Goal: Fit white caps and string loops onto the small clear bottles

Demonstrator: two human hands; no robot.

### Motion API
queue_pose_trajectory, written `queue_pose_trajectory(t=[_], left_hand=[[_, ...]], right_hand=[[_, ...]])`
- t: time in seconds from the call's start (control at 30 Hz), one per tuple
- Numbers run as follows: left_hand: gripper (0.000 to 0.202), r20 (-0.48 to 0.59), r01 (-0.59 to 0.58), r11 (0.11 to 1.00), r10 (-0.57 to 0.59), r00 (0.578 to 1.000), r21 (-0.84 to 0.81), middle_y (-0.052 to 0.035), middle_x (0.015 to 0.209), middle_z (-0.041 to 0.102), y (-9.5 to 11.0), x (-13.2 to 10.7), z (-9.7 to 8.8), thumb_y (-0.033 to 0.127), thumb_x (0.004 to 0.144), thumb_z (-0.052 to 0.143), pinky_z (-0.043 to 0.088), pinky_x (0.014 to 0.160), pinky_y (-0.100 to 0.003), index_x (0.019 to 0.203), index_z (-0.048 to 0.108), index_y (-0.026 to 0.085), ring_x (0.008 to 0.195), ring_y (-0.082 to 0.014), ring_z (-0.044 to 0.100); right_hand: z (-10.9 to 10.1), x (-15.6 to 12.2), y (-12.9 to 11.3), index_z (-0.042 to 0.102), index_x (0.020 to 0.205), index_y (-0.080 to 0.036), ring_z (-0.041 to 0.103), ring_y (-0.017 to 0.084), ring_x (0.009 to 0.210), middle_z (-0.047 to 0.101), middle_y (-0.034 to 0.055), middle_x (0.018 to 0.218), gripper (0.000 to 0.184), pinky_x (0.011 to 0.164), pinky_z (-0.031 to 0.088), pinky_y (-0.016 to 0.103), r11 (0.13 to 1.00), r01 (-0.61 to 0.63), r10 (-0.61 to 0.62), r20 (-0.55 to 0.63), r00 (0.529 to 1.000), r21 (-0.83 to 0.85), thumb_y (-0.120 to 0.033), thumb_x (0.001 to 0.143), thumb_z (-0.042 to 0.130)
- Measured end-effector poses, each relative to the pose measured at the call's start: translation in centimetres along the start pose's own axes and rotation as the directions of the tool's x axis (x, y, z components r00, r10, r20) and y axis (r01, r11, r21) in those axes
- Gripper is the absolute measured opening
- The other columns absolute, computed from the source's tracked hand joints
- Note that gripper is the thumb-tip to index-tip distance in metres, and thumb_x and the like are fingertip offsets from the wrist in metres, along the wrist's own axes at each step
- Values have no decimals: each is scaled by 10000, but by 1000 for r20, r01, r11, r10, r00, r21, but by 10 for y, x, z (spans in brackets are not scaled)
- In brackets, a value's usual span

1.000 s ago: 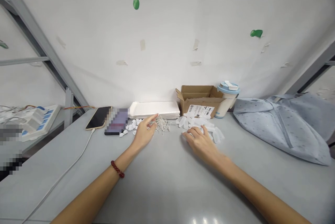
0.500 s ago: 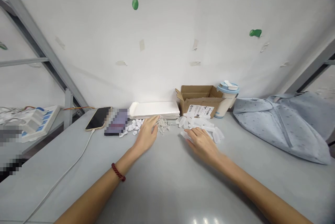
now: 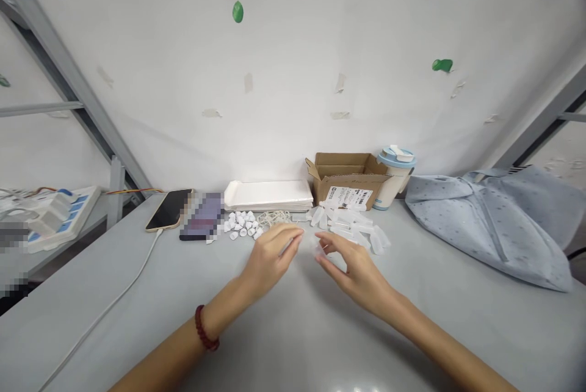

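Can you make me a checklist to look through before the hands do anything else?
1. Right hand has a clear tube: ok, between thumb and fingers.
2. Left hand has something pinched: cannot tell, too small to see.
3. Hands together: not ok, a gap lies between them.
4. White caps in sight: ok, by the pale strings.
5. Blue lid on the cup: ok.

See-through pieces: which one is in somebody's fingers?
The see-through piece pinched in the right hand, apart from the other pieces, which lie by the cardboard box.
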State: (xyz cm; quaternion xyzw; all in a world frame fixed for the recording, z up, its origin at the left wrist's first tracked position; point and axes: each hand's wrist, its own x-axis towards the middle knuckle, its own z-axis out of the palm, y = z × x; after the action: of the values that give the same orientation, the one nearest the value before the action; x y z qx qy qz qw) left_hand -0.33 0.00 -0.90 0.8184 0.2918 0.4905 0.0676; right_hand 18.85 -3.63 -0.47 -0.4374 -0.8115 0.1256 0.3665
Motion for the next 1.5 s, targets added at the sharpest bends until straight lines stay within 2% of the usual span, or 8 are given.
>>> queue_pose_trajectory(t=[0.1,0.2,0.4,0.53,0.7,0.83,1.1,1.5], left_hand=[[128,-29,104,989,-107,994,-103,-42,854,673,19,-1,3,112,851,508,542,705,-255,901,612,168,784,-140,641],[137,-19,196,971,-200,980,-139,-28,859,679,28,-3,3,110,836,527,561,679,-221,944,587,169,721,-118,661],[166,-128,62,998,-64,990,-22,-42,836,684,22,-4,3,64,822,524,553,688,-250,901,630,164,774,-140,646],[155,-157,82,996,-77,985,25,-38,789,677,19,-3,4,62,806,533,543,627,-240,859,637,165,706,-133,631],[142,-140,124,992,-119,983,34,-42,784,672,19,-3,3,73,809,527,536,583,-224,844,635,159,664,-123,621],[144,-106,98,995,-99,989,-15,-41,792,672,20,-4,3,70,812,530,536,604,-229,843,637,161,703,-130,624],[182,-22,141,979,-146,989,-147,-59,890,671,24,-3,1,100,829,518,552,675,-261,925,653,174,815,-155,627],[210,-5,73,992,-74,997,-101,-77,923,671,30,-1,0,71,818,502,515,810,-364,930,650,169,882,-188,619]], right_hand=[[1,-1,-7,476,1181,-197,641,181,811,661,65,943,327,715,526,327,999,4,-5,25,1000,52,-214,857,516],[1,-1,-6,488,1167,-184,637,178,760,668,64,906,317,686,529,325,999,2,-2,4,1000,47,-211,853,521],[3,-3,-3,476,1180,-185,624,166,733,659,60,896,324,667,528,313,998,42,-42,-11,999,45,-207,859,517],[4,-7,-6,465,1187,-188,614,163,749,648,59,892,327,670,525,307,996,74,-74,3,997,57,-192,863,512],[4,-9,-8,435,1226,-202,602,166,813,634,63,935,360,721,516,312,988,131,-136,56,989,84,-193,873,505],[6,-10,-7,406,1253,-205,594,181,850,625,74,962,382,728,512,331,991,127,-132,93,987,52,-192,880,490],[5,-7,-5,438,1214,-182,598,189,764,621,72,855,321,661,514,332,992,119,-118,14,993,-32,-217,896,449],[8,-7,-4,394,1215,-180,615,210,763,639,95,884,320,651,513,355,974,161,-168,-31,985,-160,-191,898,435]])
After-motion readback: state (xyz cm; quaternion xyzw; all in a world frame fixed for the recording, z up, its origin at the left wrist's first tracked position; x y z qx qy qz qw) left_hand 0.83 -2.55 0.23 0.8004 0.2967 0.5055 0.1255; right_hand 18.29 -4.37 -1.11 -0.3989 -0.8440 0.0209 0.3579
